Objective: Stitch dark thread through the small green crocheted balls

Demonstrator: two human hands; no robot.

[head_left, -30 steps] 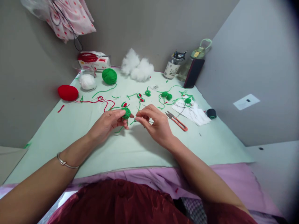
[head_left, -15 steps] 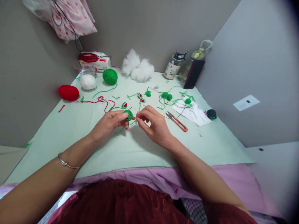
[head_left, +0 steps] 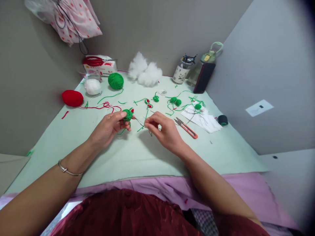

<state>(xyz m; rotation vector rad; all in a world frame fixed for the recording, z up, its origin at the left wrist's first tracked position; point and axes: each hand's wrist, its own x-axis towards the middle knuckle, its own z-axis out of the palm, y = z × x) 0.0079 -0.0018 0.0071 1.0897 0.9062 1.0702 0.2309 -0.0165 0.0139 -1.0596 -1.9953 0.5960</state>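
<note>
My left hand (head_left: 105,127) pinches a small green crocheted piece (head_left: 128,115) between thumb and fingers. From its right side a thin dark thread (head_left: 140,122) runs across to my right hand (head_left: 163,129), whose thumb and forefinger are closed on it. A thin loop hangs under the right fingers; whether a needle is among them I cannot tell. Just behind the green piece, a small red, white and green crocheted piece (head_left: 132,110) shows in part. Orange-handled thread snips (head_left: 187,127) lie to the right of my right hand.
Red yarn (head_left: 72,98), white yarn (head_left: 93,86) and green yarn (head_left: 115,81) sit at the back left, near white stuffing (head_left: 149,73). Small green balls (head_left: 176,101) and yarn scraps lie beyond my hands. A pen cup (head_left: 181,72) and phone (head_left: 204,78) stand back right.
My left hand has moved left and slightly away from me with the green piece. The gap between my hands has widened, and the dark thread now spans it.
</note>
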